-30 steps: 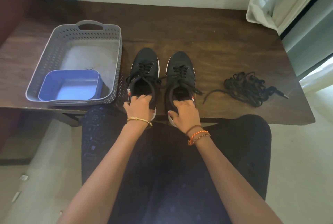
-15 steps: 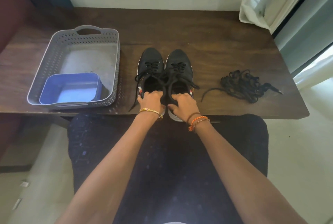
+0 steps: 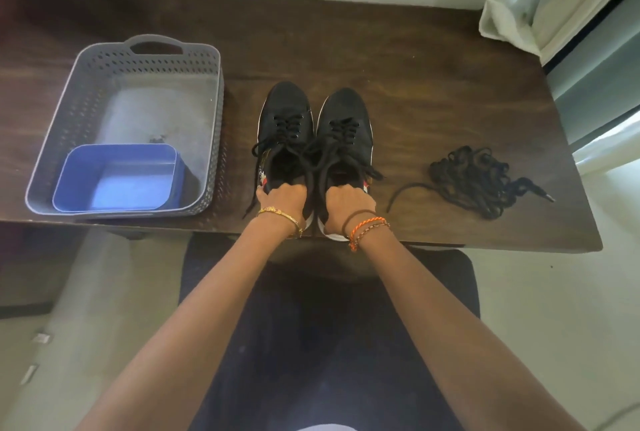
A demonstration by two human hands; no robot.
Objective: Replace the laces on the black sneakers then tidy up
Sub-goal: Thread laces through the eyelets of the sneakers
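Both hands gripped heel collars: the left hand (image 3: 282,195) closed on the left sneaker (image 3: 286,139), the right hand (image 3: 348,203) on the right sneaker (image 3: 344,143), seemingly to square the pair at the table (image 3: 433,59) edge. Loose laces (image 3: 474,179) lay nearby.

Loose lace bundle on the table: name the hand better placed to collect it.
Right. The lace bundle lies to the right of both sneakers, nearest the right hand. The left hand would have to cross over. Both now grip sneaker heels.
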